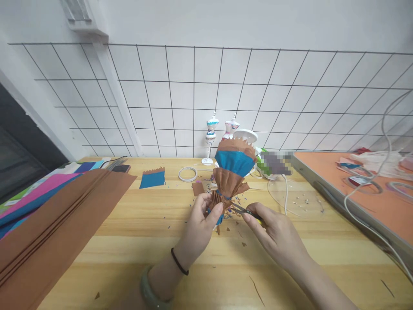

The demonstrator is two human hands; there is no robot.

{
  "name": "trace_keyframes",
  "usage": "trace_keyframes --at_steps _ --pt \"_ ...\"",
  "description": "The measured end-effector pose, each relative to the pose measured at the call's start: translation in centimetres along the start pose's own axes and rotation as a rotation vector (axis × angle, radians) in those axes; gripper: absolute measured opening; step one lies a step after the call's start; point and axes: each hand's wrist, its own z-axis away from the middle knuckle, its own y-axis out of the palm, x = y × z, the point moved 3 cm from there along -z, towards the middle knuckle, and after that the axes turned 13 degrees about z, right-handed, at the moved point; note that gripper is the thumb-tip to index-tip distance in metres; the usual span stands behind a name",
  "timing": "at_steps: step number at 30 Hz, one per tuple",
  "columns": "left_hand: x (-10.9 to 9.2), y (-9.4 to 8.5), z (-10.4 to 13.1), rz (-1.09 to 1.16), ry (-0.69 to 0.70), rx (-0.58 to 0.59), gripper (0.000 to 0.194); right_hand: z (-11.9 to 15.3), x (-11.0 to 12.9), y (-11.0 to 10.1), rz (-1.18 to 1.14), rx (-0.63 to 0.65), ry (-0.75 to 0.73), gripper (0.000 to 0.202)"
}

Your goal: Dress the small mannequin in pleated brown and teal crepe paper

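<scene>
Left hand (201,219) clenched lightly, thumb and fingers pinching the gathered neck of the brown-and-blue paper piece (235,163). Right hand (279,237) grasps scissors (239,209); blades appear parted, tips at the pleats. Piece located mid-table, flared end up, in front of the small dress-form stand (208,137).

Risks (judgement): blade tips lie close to the left fingertips; a slip or sudden turn of the piece could nick skin. Tips also near the blue tie (228,198); a stray snip there could loosen the pleats. Hard pinching may crush or tear the thin paper. Scraps (244,244) underneath could hide the lower tip.

Edges and room: brown sheets (80,206) bound the left side. White cord (286,198) runs down beyond the right hand, a possible snag if that arm swings outward. Orange surface (371,185) lies farther right, past a grey rim. Stand and wall limit forward reach. Widest room: table (145,249) toward the wearer, either side of the wrists, with few scraps.
</scene>
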Motion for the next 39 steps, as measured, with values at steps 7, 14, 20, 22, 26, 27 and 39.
trace_keyframes --at_steps 7,14,20,22,26,27,39 --pt "-0.05 -0.13 0.1 -0.081 0.013 -0.003 0.024 0.03 0.16 0.08 0.033 -0.013 -0.012 0.035" --pt "-0.23 -0.23 0.07 -0.053 0.024 -0.009 0.024 -0.03 0.17 -0.11 0.038 -0.01 -0.003 0.037" --pt "-0.16 -0.17 0.19 -0.077 0.023 0.008 0.024 -0.01 -0.03 0.05 0.053 -0.016 0.011 0.036" --pt "-0.17 -0.14 0.23 -0.094 0.018 0.009 0.023 0.02 0.01 0.09 0.056 -0.014 -0.005 0.035" --pt "-0.17 -0.03 0.28 -0.116 0.002 0.026 0.023 0.03 0.15 0.13 0.059 0.003 -0.018 0.036" --pt "-0.17 -0.02 0.29 -0.114 0.0 0.029 0.024 0.02 0.18 0.11 0.059 0.003 -0.014 0.036" --pt "-0.07 0.13 0.32 -0.071 0.012 0.085 0.025 -0.04 0.28 0.14 0.017 0.016 -0.031 0.036"
